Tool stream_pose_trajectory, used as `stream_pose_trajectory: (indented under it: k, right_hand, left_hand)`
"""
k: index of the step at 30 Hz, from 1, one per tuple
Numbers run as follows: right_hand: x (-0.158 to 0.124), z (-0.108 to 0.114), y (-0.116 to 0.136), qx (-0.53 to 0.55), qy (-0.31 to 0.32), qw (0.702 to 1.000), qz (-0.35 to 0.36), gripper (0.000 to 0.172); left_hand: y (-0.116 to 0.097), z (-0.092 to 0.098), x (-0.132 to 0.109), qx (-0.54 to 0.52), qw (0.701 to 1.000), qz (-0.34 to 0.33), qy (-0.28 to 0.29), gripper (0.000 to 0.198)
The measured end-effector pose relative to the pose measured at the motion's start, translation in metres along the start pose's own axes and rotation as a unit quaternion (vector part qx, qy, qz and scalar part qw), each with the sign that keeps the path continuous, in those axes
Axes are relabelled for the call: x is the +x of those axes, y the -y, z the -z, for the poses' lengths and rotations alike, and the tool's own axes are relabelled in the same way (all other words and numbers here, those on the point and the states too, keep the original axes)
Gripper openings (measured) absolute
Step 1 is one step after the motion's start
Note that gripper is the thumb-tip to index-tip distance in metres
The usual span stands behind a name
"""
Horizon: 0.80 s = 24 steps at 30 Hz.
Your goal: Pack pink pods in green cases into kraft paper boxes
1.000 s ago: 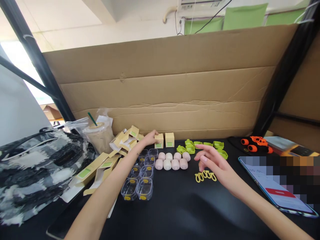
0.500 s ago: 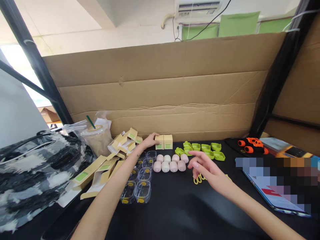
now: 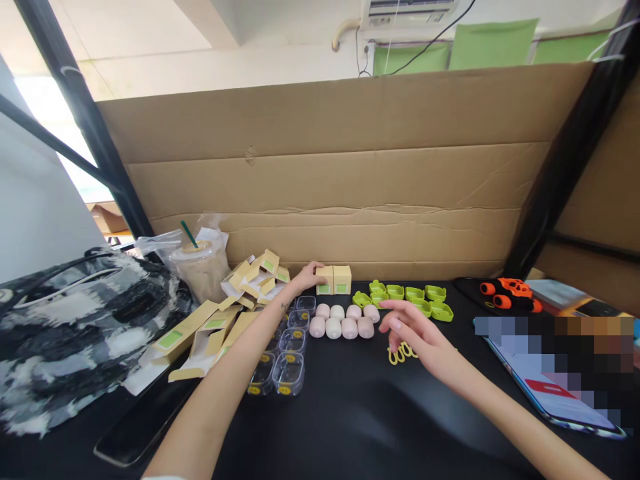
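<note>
My left hand (image 3: 307, 275) reaches to the back of the table, its fingers closed on the left edge of a small tan box (image 3: 325, 281) with a green label. A matching tan box (image 3: 343, 280) stands against that one on the right. My right hand (image 3: 416, 333) hovers palm down with its fingers apart and nothing in them. Under it lie yellow rings (image 3: 400, 353), partly covered by the hand. Between my hands sit two rows of pale pink and white rounded pieces (image 3: 349, 327). Beside my left forearm stand clear plastic cups (image 3: 289, 373) with yellow stickers.
Lime-green small holders (image 3: 395, 292) are grouped at the back right. Opened cartons (image 3: 190, 330) lie at left, near a drink cup (image 3: 197, 270), a patterned bag (image 3: 75, 333) and a dark phone (image 3: 145, 423). To the right are an orange toy car (image 3: 513, 293) and a lit phone (image 3: 555, 387).
The view has shifted slightly, moving most things a little to the right in the picture. My left hand stays at the tan box and my right hand keeps hovering over the rings.
</note>
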State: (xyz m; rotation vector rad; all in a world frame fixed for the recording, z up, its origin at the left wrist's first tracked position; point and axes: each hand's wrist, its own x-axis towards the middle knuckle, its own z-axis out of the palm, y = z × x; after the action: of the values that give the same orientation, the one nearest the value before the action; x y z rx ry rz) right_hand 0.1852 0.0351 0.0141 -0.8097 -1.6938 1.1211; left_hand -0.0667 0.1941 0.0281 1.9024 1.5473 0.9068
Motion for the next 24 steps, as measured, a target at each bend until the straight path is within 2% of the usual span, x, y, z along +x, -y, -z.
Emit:
stream_pose_trajectory:
  k: [5, 8, 10, 12, 14, 15, 18, 21, 24]
  right_hand:
    - [-0.004, -0.001, 0.0, -0.038, 0.017, 0.999, 0.007, 0.038]
    - [-0.003, 0.0, 0.001, -0.044, 0.01, 0.999, 0.005, 0.038]
    - [-0.002, 0.003, 0.003, -0.037, -0.007, 0.999, 0.011, 0.039]
    - [0.0, 0.006, 0.006, -0.043, -0.029, 0.998, 0.022, 0.039]
    - [0.001, 0.01, 0.007, -0.079, -0.04, 0.996, 0.03, 0.034]
    - [0.001, 0.011, 0.007, -0.107, -0.04, 0.993, 0.033, 0.031]
    - [0.002, 0.016, 0.003, -0.224, -0.042, 0.971, 0.068, 0.022]
    - [0.004, 0.019, -0.005, -0.357, -0.041, 0.926, 0.113, 0.019]
    - [0.006, 0.019, -0.013, -0.439, -0.027, 0.89, 0.118, 0.018]
  left_hand:
    - [-0.022, 0.0, -0.015, 0.052, 0.996, -0.008, -0.071, 0.034]
    - [-0.042, 0.006, -0.039, 0.091, 0.991, -0.054, -0.082, 0.037]
    - [-0.055, 0.012, -0.065, 0.109, 0.987, -0.107, -0.053, 0.044]
    - [-0.066, 0.016, -0.096, 0.119, 0.98, -0.162, 0.0, 0.043]
    - [-0.075, 0.017, -0.127, 0.126, 0.965, -0.217, 0.081, 0.038]
    - [-0.077, 0.016, -0.14, 0.15, 0.944, -0.262, 0.132, 0.034]
    - [-0.077, 0.002, -0.169, 0.225, 0.911, -0.306, 0.161, 0.018]
    - [-0.067, -0.022, -0.182, 0.281, 0.88, -0.342, 0.174, 0.015]
    - [-0.054, -0.045, -0.191, 0.324, 0.848, -0.39, 0.157, 0.014]
